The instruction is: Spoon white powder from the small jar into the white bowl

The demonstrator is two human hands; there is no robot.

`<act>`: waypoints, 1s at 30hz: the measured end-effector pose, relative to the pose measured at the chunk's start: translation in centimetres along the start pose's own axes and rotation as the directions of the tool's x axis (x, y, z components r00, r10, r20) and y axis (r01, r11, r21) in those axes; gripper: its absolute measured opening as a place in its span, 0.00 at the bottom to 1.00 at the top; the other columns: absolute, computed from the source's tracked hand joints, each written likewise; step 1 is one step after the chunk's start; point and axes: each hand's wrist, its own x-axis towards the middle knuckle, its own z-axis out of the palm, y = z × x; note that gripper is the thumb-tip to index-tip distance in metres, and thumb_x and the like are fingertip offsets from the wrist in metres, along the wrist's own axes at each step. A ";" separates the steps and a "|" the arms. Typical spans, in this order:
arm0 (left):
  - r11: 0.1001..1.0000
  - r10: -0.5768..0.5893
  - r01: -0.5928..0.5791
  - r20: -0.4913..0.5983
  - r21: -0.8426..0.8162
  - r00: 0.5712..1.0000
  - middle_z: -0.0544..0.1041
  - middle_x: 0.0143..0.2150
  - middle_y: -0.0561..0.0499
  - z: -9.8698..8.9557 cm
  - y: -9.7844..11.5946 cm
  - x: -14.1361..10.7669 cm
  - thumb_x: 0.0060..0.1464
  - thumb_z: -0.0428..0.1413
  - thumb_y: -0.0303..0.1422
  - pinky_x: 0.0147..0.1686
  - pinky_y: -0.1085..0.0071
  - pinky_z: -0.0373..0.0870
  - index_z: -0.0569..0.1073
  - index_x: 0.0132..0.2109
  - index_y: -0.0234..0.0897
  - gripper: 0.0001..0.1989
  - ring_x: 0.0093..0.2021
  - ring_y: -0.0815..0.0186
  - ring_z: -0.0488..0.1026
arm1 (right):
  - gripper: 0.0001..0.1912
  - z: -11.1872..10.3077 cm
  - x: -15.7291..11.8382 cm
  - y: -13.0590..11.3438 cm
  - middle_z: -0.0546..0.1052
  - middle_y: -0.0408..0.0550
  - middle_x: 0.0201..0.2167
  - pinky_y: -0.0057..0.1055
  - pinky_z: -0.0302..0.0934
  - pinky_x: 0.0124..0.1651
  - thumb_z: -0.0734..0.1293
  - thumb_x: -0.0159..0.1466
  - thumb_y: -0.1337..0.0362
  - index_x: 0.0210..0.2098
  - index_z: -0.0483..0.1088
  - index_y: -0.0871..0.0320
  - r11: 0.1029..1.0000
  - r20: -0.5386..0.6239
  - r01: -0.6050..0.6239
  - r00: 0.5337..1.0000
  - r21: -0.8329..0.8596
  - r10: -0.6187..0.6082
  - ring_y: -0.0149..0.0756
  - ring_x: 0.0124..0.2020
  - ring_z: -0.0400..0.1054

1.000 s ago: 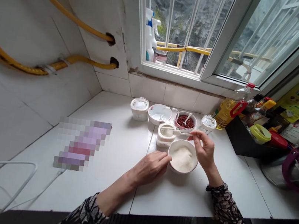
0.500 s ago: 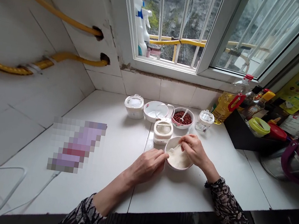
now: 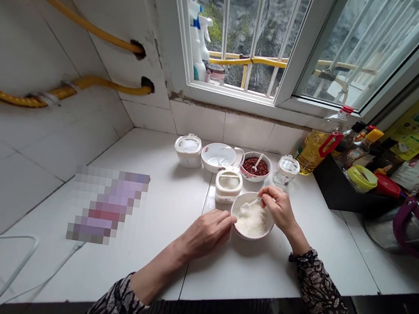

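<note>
A white bowl (image 3: 272, 228) holds a pale, whitish powdery or grainy food (image 3: 254, 222). My right hand (image 3: 278, 205) is closed around the handle of a small white spoon (image 3: 251, 205), whose head sits at the food's upper left. With thumb and fingertips, my left hand (image 3: 212, 232) grips the bowl's left rim. Just behind the bowl stands a square lidded container (image 3: 227, 194) with a cream-coloured rim. Farther back, a bowl of dark red beans (image 3: 254, 166) has another white spoon lying in it.
Along the wall stand a white lidded container (image 3: 188, 152), a flowered bowl (image 3: 217, 157) and a clear jar (image 3: 286, 170). An oil bottle (image 3: 315, 149) and a black rack (image 3: 333, 188) of condiments are at right, near a metal kettle (image 3: 385, 220). A blurred purple item (image 3: 107, 207) lies left.
My right hand has moved a little to the right and drawn back from over the bowl, so more of the spoon and food shows. My left hand stays at the rim.
</note>
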 end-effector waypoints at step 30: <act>1.000 0.017 -0.017 -0.011 0.005 1.000 0.72 0.31 0.49 0.1 0.1 0.2 0.67 0.42 0.24 0.29 0.69 0.68 0.67 0.44 0.34 0.10 0.28 0.64 0.68 | 0.09 0.8 0.6 -0.9 0.78 0.44 0.25 0.37 0.66 0.42 0.67 0.59 0.57 0.35 0.73 0.56 0.817 -0.087 -0.159 0.965 0.555 0.247 0.36 0.30 0.72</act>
